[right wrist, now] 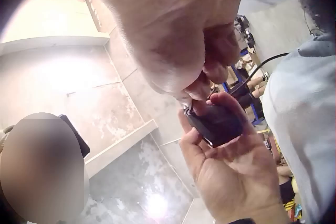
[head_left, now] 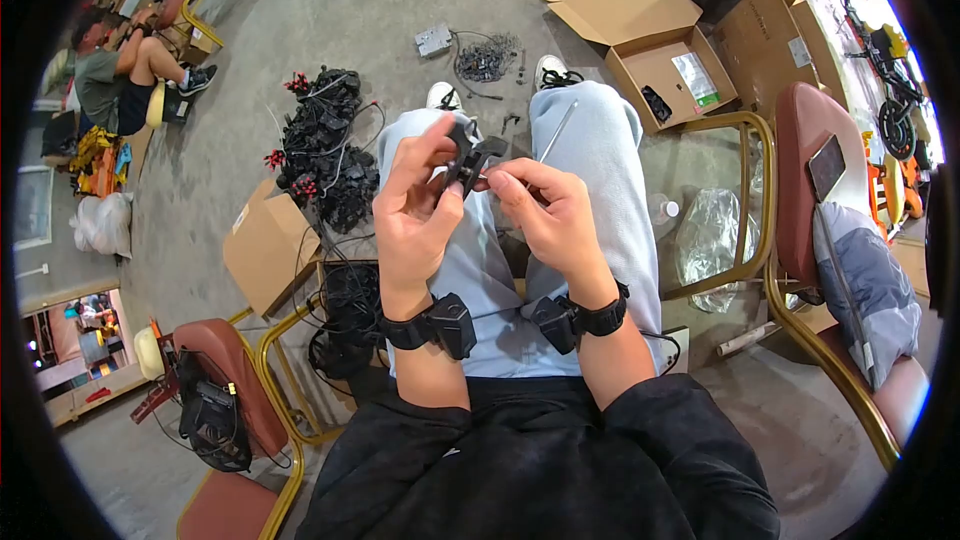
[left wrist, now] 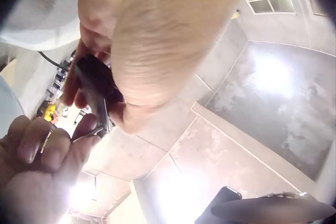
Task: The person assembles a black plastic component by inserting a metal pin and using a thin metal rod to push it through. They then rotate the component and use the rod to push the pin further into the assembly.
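Note:
Above the lap, my left hand holds a small black plastic part between thumb and fingers. In the right wrist view the part looks like a dark block lying against the left fingers. My right hand meets it from the right, thumb and forefinger pinched at its edge. A thin metal rod sticks up from the right hand's fingers. The left wrist view shows a thin metallic piece at the right hand's pinched fingertips, right by the black part; what exactly it is I cannot tell.
On the floor left of the legs lies a heap of black parts and cables. Ahead are a small metal box and a pile of small dark pieces. An open cardboard box stands ahead right; chairs flank both sides.

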A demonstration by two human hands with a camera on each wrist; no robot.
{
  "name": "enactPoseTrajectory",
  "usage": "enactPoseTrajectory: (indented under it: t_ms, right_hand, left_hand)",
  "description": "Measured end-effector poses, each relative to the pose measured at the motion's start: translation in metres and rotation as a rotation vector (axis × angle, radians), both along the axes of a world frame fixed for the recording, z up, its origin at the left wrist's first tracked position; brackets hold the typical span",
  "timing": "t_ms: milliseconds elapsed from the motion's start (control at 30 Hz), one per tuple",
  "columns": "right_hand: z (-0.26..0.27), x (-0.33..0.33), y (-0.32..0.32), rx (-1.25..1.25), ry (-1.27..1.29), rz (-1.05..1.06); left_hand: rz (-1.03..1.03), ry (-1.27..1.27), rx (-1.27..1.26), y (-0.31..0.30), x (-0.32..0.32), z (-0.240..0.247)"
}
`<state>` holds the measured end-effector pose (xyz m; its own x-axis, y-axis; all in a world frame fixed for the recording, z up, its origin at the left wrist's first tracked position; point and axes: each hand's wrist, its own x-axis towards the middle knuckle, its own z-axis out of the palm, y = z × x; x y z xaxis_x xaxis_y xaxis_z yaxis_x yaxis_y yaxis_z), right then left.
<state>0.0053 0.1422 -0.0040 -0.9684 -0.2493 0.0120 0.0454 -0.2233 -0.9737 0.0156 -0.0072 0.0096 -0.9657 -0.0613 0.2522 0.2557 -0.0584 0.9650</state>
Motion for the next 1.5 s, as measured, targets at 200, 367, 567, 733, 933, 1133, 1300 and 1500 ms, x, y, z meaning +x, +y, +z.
enactPoseTrajectory:
  t_ms: [200,367,567,733,933,1133,1300,1500]
  right_hand:
    - [0.009,0.010,0.005,-0.007,0.089,-0.036]
    - [0.040,0.025,0.006,0.187,0.322,-0.156]
    - [0.071,0.038,0.018,0.416,0.418,-0.234]
    - [0.069,0.041,0.028,0.244,0.413,-0.367]
    - [0.083,0.056,0.038,-0.005,0.440,-0.506]
    - [0.102,0.069,0.039,0.035,0.614,-0.665]
    - [0.121,0.081,0.030,0.155,0.783,-0.714]
    - [0.138,0.084,0.018,0.147,0.749,-0.670]
  left_hand:
    - [-0.114,-0.045,0.071,0.003,0.013,0.028]
    - [-0.066,-0.140,0.226,0.011,0.028,0.045]
    - [-0.096,-0.204,0.539,0.013,0.034,0.052]
    - [-0.162,-0.122,0.614,0.013,0.045,0.069]
    - [-0.342,-0.080,1.058,0.018,0.048,0.075]
    - [-0.644,-0.069,1.490,0.020,0.040,0.080]
    - [-0.786,-0.125,1.777,0.021,0.043,0.088]
    - [-0.674,-0.186,1.872,0.020,0.046,0.098]
